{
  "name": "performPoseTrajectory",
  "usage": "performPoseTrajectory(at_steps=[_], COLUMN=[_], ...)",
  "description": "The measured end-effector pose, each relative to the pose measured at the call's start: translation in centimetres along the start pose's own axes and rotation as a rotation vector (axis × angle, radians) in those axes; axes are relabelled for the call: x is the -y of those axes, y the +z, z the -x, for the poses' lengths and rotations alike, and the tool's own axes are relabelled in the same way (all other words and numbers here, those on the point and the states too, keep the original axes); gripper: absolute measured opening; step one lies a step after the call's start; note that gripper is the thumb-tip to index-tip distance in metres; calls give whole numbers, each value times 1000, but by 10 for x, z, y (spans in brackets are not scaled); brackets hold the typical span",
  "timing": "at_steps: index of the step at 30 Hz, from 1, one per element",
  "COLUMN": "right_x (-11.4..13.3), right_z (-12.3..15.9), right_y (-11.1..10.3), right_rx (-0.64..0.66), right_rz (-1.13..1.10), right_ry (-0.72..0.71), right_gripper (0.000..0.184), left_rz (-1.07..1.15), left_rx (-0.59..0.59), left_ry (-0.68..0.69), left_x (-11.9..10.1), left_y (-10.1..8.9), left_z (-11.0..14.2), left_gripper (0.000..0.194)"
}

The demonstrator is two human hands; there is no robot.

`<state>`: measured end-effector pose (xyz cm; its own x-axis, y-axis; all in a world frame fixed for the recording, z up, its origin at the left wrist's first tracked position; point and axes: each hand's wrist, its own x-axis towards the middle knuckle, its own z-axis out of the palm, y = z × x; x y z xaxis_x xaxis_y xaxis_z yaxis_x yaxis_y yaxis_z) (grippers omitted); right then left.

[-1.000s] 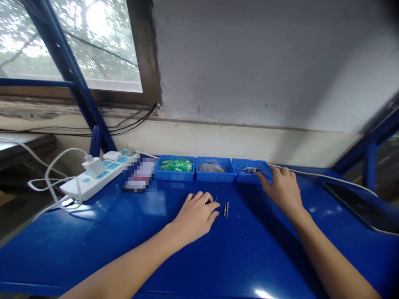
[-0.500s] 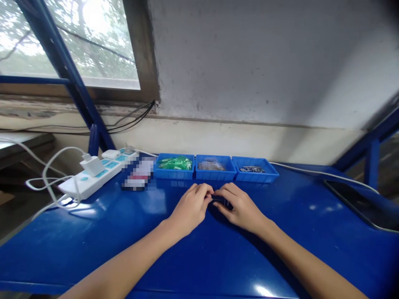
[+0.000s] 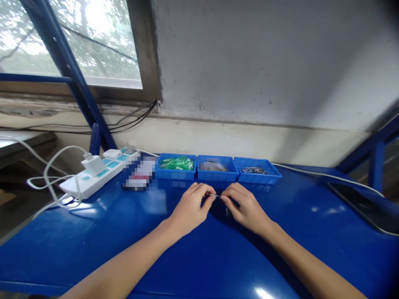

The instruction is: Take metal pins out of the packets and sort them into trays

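Over the blue table, my left hand pinches a thin metallic pin-like piece between thumb and fingertips. My right hand is closed too, its thumb and forefinger at the right end of the same piece. Below the right palm a small dark piece with a light edge shows, mostly hidden by the fingers. Just beyond the hands stand three blue bins: one with green packets, one with a clear bag of brownish parts, and one with loose metal pins.
At the left lies a white power strip with a plugged-in charger and looping white cable. A blurred-out flat object lies next to it. A dark phone or tablet rests at the right edge. Behind is a grey wall.
The hands have drawn slightly apart, and the thin metallic piece now shows between the fingertips. The dark piece in the right hand has dropped lower under the palm. The view has shifted slightly.
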<state>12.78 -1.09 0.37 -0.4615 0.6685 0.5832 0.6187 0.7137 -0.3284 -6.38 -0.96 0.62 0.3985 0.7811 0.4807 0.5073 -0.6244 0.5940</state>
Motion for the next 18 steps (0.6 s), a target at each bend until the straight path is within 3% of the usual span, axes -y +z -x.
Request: performPoseTrajectory(at_steps=[5, 10, 18], right_x=[0, 1, 0], right_z=[2, 2, 2], right_y=[0, 1, 1], right_rx=[5, -1, -16], right_rz=[20, 11, 7], right_ry=[-20, -61, -33], right_gripper=[11, 10, 16], left_rz=[-62, -98, -12], left_rx=[-22, 41, -13], left_ry=[-10, -5, 8], left_x=[2, 3, -1], left_y=[-1, -1, -3], left_z=[-3, -2, 0], left_gripper=[16, 27, 10])
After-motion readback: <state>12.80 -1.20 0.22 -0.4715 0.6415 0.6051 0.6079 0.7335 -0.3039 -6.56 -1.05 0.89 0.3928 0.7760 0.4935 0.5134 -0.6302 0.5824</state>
